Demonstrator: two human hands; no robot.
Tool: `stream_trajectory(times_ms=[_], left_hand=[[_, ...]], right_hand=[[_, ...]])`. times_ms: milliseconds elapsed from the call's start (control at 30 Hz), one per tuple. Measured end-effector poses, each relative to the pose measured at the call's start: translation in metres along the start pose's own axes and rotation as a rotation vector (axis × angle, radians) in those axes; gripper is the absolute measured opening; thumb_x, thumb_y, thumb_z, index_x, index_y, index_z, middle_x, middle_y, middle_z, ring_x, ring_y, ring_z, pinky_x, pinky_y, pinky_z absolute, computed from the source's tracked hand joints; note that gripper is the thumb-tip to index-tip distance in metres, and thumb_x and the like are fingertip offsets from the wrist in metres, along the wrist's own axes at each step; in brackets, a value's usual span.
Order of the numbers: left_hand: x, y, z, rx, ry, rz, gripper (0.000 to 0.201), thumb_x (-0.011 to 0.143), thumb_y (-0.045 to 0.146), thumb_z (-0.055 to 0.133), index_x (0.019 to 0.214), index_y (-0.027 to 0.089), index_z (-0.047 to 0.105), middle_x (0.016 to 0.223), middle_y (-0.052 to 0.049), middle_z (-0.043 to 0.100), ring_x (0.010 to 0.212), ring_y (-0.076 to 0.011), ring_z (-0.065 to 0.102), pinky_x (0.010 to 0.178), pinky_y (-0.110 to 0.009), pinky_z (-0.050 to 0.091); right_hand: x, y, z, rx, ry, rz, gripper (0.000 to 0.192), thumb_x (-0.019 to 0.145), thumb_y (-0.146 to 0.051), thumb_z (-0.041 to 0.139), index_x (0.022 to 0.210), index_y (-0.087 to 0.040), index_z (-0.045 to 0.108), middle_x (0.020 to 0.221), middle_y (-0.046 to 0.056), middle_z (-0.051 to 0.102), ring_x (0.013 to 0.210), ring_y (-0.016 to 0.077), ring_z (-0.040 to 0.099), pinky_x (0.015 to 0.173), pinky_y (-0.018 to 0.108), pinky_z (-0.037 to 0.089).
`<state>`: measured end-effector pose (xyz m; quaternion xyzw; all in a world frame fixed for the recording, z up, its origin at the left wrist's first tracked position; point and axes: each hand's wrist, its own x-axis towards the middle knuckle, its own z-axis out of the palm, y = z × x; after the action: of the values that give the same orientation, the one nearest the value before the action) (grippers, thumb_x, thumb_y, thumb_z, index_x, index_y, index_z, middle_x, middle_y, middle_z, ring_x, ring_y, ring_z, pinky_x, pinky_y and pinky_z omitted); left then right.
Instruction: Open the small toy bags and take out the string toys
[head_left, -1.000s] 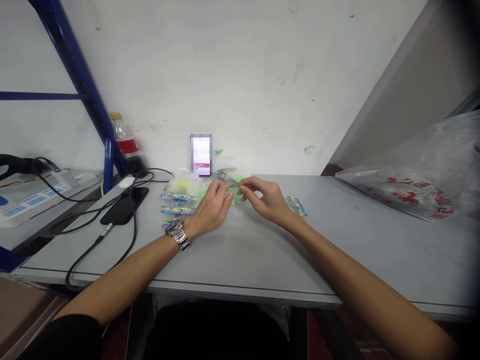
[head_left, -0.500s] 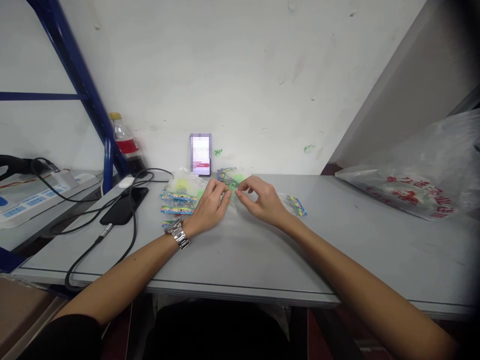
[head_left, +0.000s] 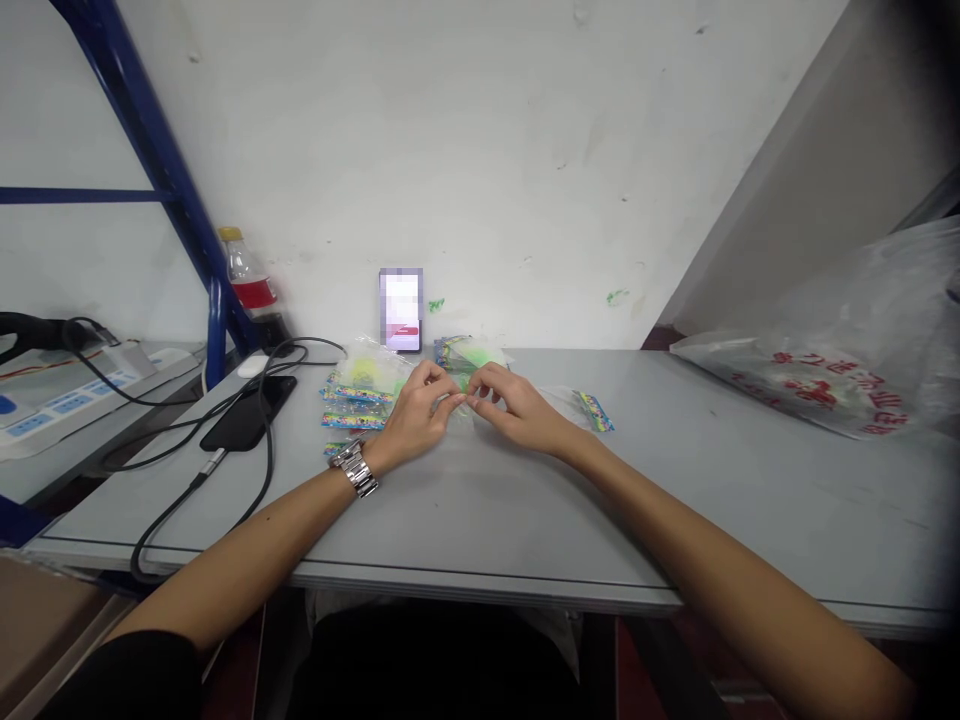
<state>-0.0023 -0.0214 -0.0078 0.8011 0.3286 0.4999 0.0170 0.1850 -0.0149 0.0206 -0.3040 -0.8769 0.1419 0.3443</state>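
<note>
My left hand [head_left: 420,408], with a metal watch [head_left: 355,469] on the wrist, is closed in a pinch over the middle of the table. My right hand [head_left: 521,408] pinches opposite it, the fingertips of both almost touching. Between them is a small green piece [head_left: 463,382], mostly hidden by the fingers. Left of my left hand lie clear packets [head_left: 355,420] with colourful printed strips, one with something yellow inside. Behind the hands is another packet [head_left: 481,352] with green contents. To the right of my right hand lies a clear wrapper [head_left: 595,411] with a printed strip.
A lit phone [head_left: 402,310] leans on the wall. At left are a cola bottle [head_left: 256,292], a dark phone [head_left: 249,412] with cables, a power strip [head_left: 82,402] and a blue rack post [head_left: 161,165]. A plastic bag [head_left: 825,370] sits at right on the grey table [head_left: 480,520].
My right hand has moved slightly left, and its fingertips now meet those of my left hand. The green ring shape that showed between them is now mostly covered.
</note>
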Motion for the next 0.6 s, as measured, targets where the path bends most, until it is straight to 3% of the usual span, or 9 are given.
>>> stream_trajectory(times_ms=[233, 467, 600], left_hand=[[0.0017, 0.0033, -0.0008, 0.000, 0.029, 0.042, 0.015, 0.093, 0.020, 0.051, 0.080, 0.017, 0.058, 0.088, -0.004, 0.048, 0.084, -0.0157, 0.053, 0.077, -0.031, 0.049], [0.0038, 0.0037, -0.0026, -0.012, 0.011, -0.088, 0.015, 0.094, 0.023, 0.048, 0.081, 0.018, 0.053, 0.086, -0.004, 0.054, 0.081, -0.0150, 0.054, 0.075, -0.029, 0.048], [0.0057, 0.0044, -0.0043, -0.023, -0.014, -0.177, 0.016, 0.091, 0.022, 0.048, 0.076, 0.018, 0.052, 0.078, -0.002, 0.056, 0.074, -0.0139, 0.053, 0.066, -0.026, 0.046]], right_hand=[[0.0011, -0.0056, 0.0001, 0.103, 0.030, 0.055, 0.021, 0.095, -0.035, 0.043, 0.081, -0.021, 0.048, 0.078, 0.002, 0.053, 0.068, 0.0149, 0.046, 0.062, 0.029, 0.039], [0.0040, -0.0062, -0.0006, 0.192, 0.159, 0.124, 0.021, 0.092, -0.036, 0.048, 0.077, -0.020, 0.050, 0.073, 0.001, 0.053, 0.067, 0.0139, 0.047, 0.062, 0.028, 0.040], [0.0073, -0.0005, -0.0018, 0.390, 0.291, 0.192, 0.024, 0.086, -0.041, 0.054, 0.075, -0.020, 0.053, 0.074, 0.002, 0.059, 0.071, 0.0152, 0.055, 0.070, 0.031, 0.046]])
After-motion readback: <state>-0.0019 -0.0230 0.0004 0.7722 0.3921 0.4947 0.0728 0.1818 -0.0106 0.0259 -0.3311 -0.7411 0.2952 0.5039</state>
